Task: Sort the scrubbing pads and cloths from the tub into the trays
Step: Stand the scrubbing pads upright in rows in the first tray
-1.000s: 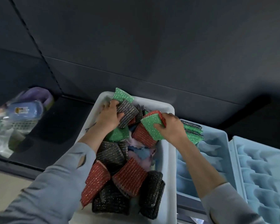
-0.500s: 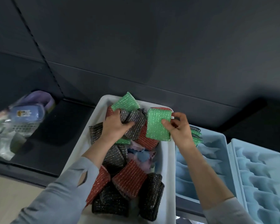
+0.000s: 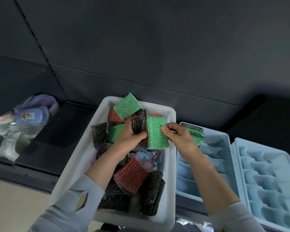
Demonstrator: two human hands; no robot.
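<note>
A white tub (image 3: 170, 164) holds several glittery scrubbing pads in green, red and black, with crumpled pastel cloths (image 3: 146, 157) among them. My right hand (image 3: 177, 138) pinches a green pad (image 3: 156, 132) by its right edge above the tub. My left hand (image 3: 129, 136) grips a black pad (image 3: 138, 127) just left of it, thumb touching the green pad's left edge. Another green pad (image 3: 127, 105) leans on the tub's far rim. A light blue tray (image 3: 223, 148) to the right holds a stack of green pads (image 3: 197, 135) at its far end.
A second light blue compartment tray (image 3: 266, 178) lies at the far right. On the dark shelf to the left lies a bundle of packaged goods (image 3: 27, 118). A dark wall rises behind the tub. A pale floor shows at the bottom left.
My right hand has lifted the green pad out of the pile and turned it flat toward me. My left hand shifted right, still holding the black pad, and now meets the green pad.
</note>
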